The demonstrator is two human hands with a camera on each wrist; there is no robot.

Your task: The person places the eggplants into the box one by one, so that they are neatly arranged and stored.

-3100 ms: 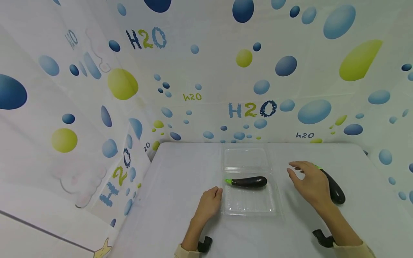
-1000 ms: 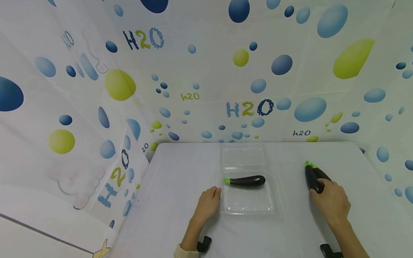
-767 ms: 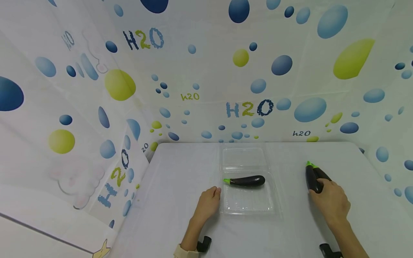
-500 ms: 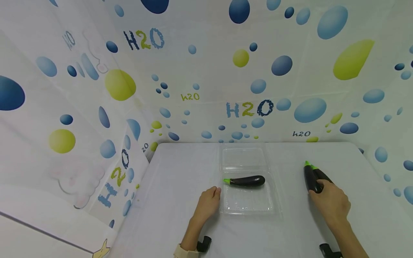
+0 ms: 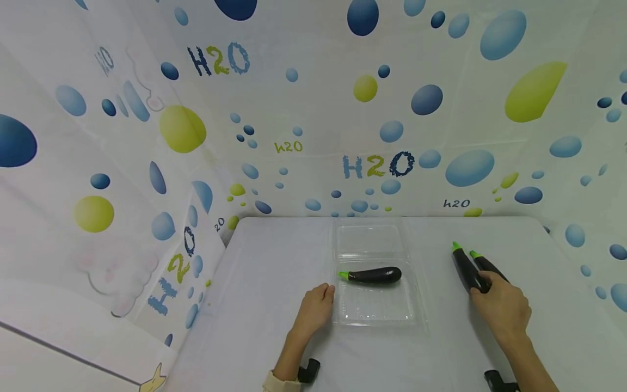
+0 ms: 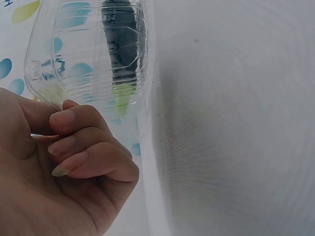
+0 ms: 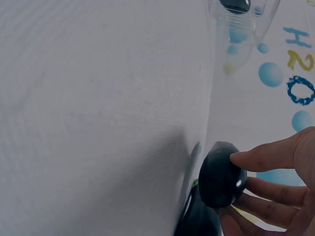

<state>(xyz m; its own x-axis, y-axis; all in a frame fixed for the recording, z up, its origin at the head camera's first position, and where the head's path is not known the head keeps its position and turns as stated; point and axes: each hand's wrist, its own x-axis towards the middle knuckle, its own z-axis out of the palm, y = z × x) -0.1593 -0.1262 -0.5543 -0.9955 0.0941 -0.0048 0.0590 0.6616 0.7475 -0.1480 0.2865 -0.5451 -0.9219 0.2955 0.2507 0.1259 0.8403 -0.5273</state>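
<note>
A clear plastic clamshell box (image 5: pixel 377 314) lies opened flat on the table, with one dark eggplant (image 5: pixel 374 276) lying across its near half, green stem to the left. At the box's left edge my left hand (image 5: pixel 315 309) pinches the rim (image 6: pixel 43 101) between thumb and curled forefinger. To the right of the box, my right hand (image 5: pixel 503 306) grips a second eggplant (image 5: pixel 467 268) by its thick end, thumb on one side and fingers on the other. Close beside it is a third eggplant (image 5: pixel 488 265), its lower part hidden behind the right hand.
The white table (image 5: pixel 274 256) backs onto a white curtain (image 5: pixel 318 109) printed with blue and green dots and H2O lettering. Black straps with small mounts (image 5: pixel 308 371) sit at the wrists.
My right hand, earlier open above the table, has come to hold an eggplant. Over the last half second that eggplant's stem end has swung left, away from its neighbour. The left hand stays put.
</note>
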